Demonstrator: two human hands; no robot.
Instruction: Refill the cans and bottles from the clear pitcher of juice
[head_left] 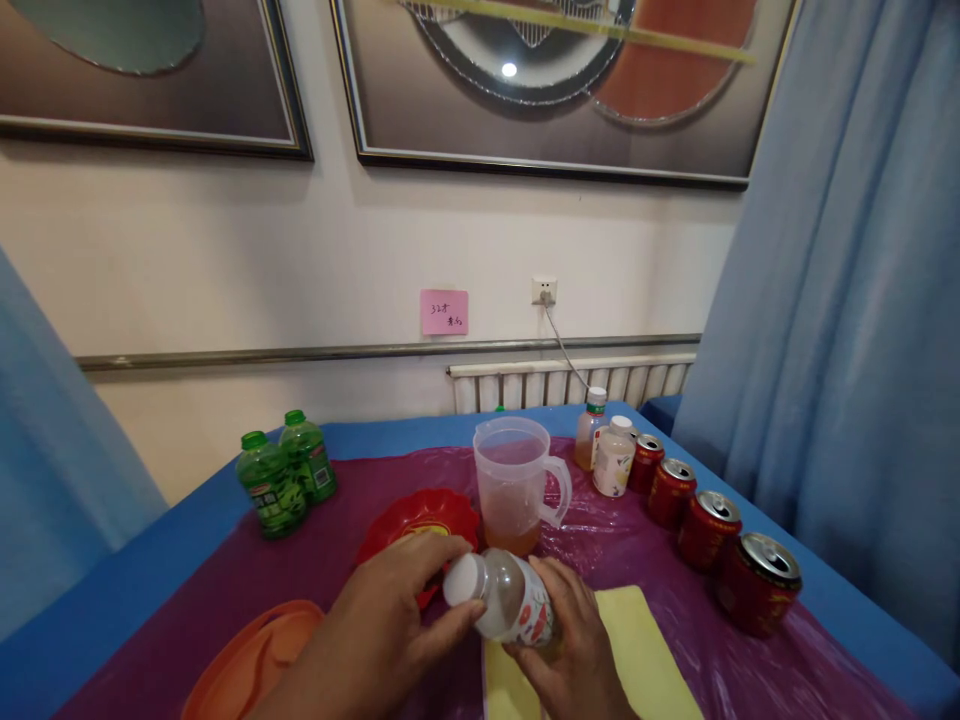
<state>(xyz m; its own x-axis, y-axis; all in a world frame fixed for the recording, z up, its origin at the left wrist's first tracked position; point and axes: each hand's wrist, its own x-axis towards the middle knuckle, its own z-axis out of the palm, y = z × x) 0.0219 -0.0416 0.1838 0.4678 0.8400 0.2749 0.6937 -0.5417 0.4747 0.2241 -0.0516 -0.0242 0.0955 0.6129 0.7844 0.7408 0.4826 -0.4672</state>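
My right hand [574,645] is wrapped around a clear plastic bottle [506,595] with a flowered label, tilted so its top points left. My left hand [390,625] has thumb and fingers closed about the bottle's white cap [463,580]. Just beyond the bottle stands a translucent plastic jug [510,480], its handle to the right and some amber liquid at the bottom. A red scalloped dish [405,513] lies behind my left hand, partly covered by it. Under the bottle and my right hand is a yellow cloth [641,640].
Two green bottles [274,490] stand at the left. On the right are two capped bottles [615,460] and a row of several red cans [709,530]. An orange lid-like dish [240,655] lies front left. Purple plastic sheeting [442,465] covers the blue table [135,560].
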